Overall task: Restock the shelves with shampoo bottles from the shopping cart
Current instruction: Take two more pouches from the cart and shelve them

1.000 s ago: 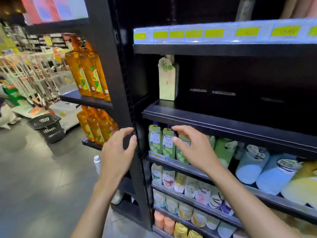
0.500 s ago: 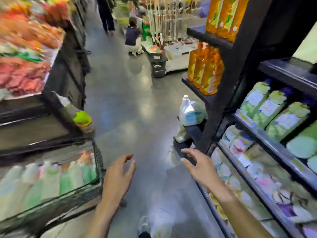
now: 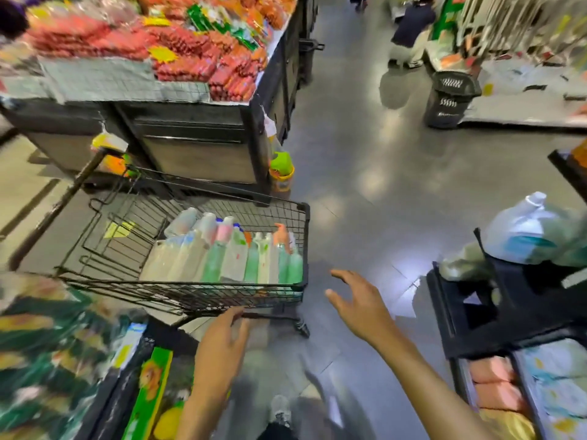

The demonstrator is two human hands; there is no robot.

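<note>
View has swung off the shelves (image 3: 495, 312) and onto the aisle. A second ago both hands were up among the green bottles on the shelf. Half a second ago the shopping cart (image 3: 305, 242) was only at the lower left edge; now it sits left of centre, in full view.

Left hand (image 3: 222, 347): fingers loosely spread, holding nothing, low at the cart's near side. Fingertips overlap its bottom bar; contact cannot be told.
Right hand (image 3: 359, 306): fingers spread, empty, over the floor (image 3: 365, 185) just beside the cart's near right corner.

Reading: last placement looks finished, and this is the turn back for a fresh pick. Nothing gripped yet.

Shampoo bottles (image 3: 235, 255): inside the cart, packed upright at its right end. Pale white, green and pink bodies, one with an orange pump top. Motion blur, so labels are unreadable. Plenty left, so restocking is probably far from done.
</note>
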